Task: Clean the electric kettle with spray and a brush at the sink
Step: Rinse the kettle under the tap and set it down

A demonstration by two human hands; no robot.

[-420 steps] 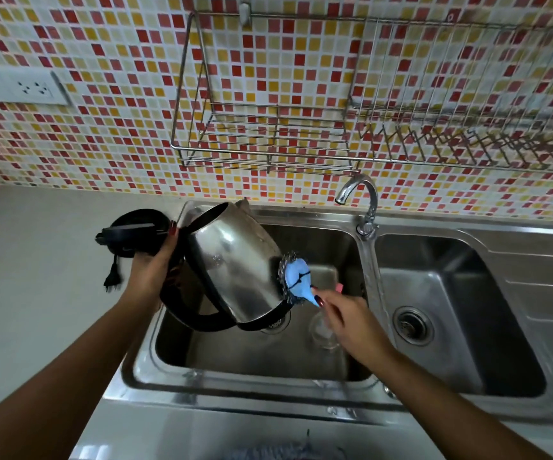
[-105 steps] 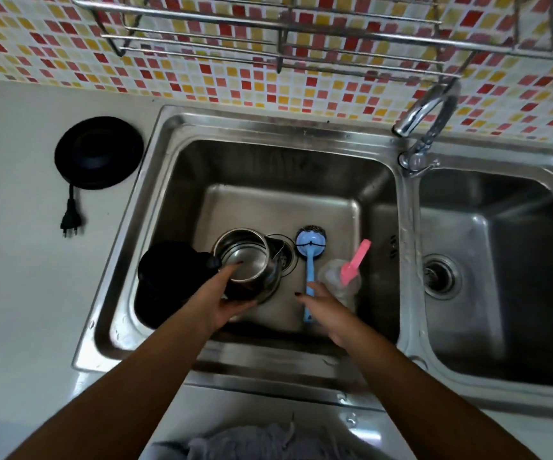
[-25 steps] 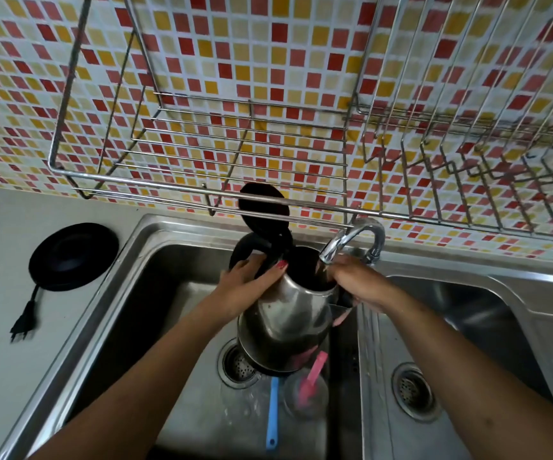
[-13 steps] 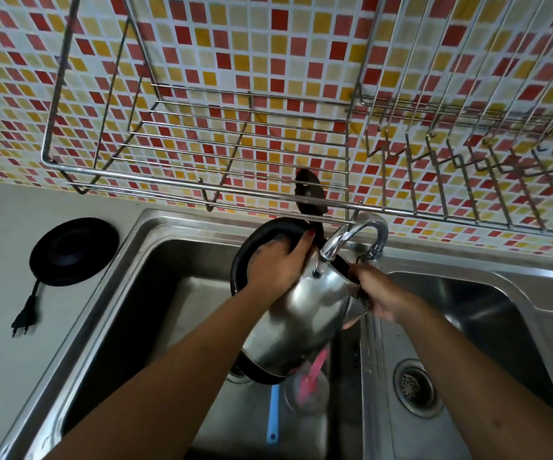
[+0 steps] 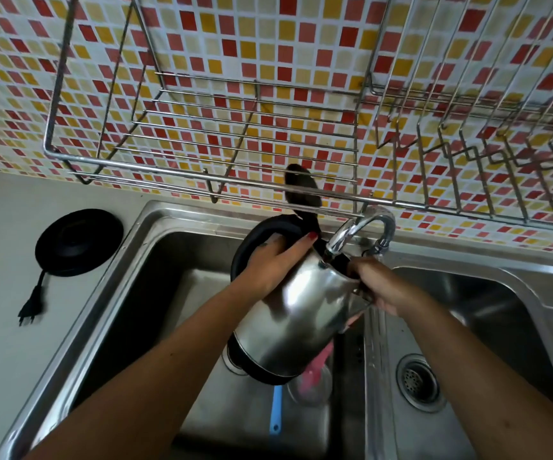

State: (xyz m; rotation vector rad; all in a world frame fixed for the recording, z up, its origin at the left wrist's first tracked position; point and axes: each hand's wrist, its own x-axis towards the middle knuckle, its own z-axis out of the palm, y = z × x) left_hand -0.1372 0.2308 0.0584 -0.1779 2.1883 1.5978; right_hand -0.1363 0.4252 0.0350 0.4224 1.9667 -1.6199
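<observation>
Kettle (image 5: pixel 296 318) tilts mouth-up under the faucet (image 5: pixel 356 229), left hand (image 5: pixel 273 263) grasping its handle, right hand (image 5: pixel 379 287) clasping its spout side.

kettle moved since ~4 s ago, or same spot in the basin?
Yes. The kettle lay on the left basin's floor beside the drain; now it is lifted and tilted, its mouth up at the faucet spout, held by the left hand and right hand.

I see my left hand (image 5: pixel 276 263) gripping the kettle (image 5: pixel 296 313) by its black handle, my right hand (image 5: pixel 379 287) at its spout, tilted under the tap (image 5: pixel 358 229); water flow, I can't tell. Brush (image 5: pixel 276 410) lies in the sink (image 5: pixel 155 257).
</observation>
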